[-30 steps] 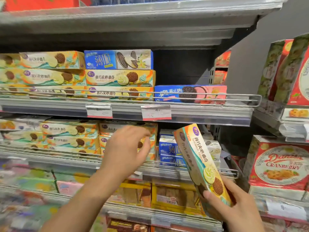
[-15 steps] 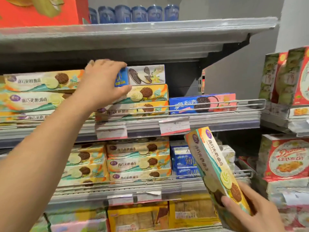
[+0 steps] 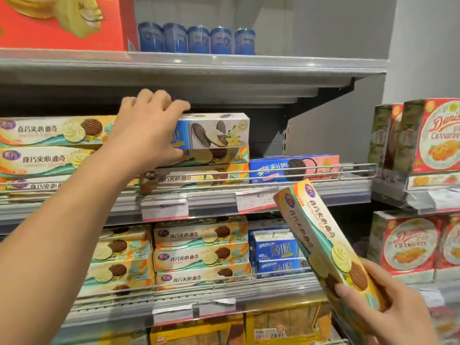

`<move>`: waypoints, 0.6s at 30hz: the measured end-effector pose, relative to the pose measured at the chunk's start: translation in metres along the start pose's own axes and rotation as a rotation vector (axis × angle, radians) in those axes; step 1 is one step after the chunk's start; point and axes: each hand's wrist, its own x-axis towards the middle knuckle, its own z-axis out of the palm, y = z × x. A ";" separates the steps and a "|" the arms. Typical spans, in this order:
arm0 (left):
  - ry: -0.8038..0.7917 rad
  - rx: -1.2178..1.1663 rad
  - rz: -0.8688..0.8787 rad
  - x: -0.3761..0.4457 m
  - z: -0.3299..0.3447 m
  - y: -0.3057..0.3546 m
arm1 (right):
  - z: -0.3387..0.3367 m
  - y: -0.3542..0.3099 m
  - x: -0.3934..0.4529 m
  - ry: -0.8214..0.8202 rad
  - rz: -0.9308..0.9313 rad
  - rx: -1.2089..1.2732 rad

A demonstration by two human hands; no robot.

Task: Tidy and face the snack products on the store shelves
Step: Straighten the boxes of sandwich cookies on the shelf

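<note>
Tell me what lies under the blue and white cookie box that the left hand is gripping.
Under the blue and white cookie box, gripped by the left hand, two yellow cookie boxes lie stacked. The hand covers the upper one's left part, and the wire rail crosses the lower.

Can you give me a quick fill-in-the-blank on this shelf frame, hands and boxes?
1. The left hand grips the blue-and-white cookie box lying on ____ of the stack.
2. The right hand holds a yellow cookie box by its ____ end.
3. The pink-and-blue box lies to the ____ of that stack.

Missing words: top; lower; right
</note>
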 end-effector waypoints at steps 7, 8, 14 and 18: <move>-0.030 -0.167 -0.050 -0.077 -0.024 0.018 | -0.018 -0.042 0.053 0.166 -0.429 -0.239; -0.050 -0.173 -0.042 -0.091 -0.017 0.022 | -0.019 -0.049 0.066 0.184 -0.490 -0.278; -0.209 -0.120 0.069 -0.136 0.043 0.032 | 0.003 -0.105 0.153 0.117 -0.784 -0.574; -0.251 -0.156 0.045 -0.145 0.051 0.037 | 0.036 -0.149 0.192 0.056 -0.909 -0.609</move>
